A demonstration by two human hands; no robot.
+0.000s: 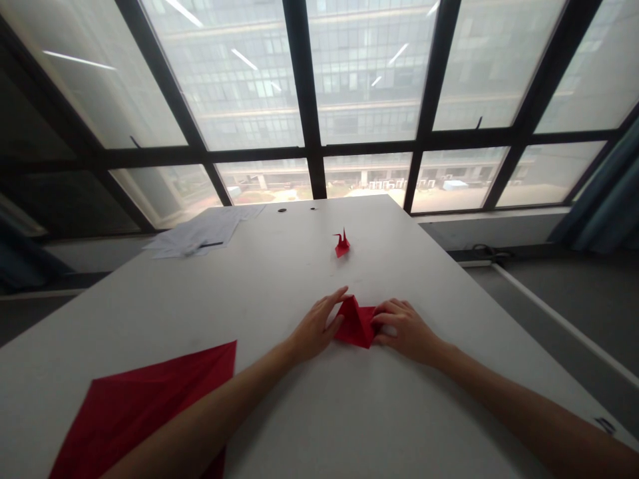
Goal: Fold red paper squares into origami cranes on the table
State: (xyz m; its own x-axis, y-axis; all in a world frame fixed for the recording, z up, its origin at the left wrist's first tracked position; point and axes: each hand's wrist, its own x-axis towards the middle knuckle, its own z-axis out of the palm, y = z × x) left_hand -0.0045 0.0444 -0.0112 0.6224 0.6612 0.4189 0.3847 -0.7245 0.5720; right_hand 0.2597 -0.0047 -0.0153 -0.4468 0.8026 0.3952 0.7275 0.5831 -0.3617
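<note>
A partly folded piece of red paper [355,324] rests on the white table between my two hands, one flap raised to a peak. My left hand [315,327] holds its left side, the thumb low against the paper and the fingers reaching to the peak. At the right edge, the bent fingers of my right hand [405,330] pinch the paper; the fingertips are partly hidden. Farther back on the table stands a small red paper crane [342,245].
A large red paper sheet [150,392] lies at the front left, partly under my left forearm. White papers [200,229] with a dark pen [211,244] lie at the back left. The white table [279,286] reaches toward tall windows, with a blue curtain [599,193] at right.
</note>
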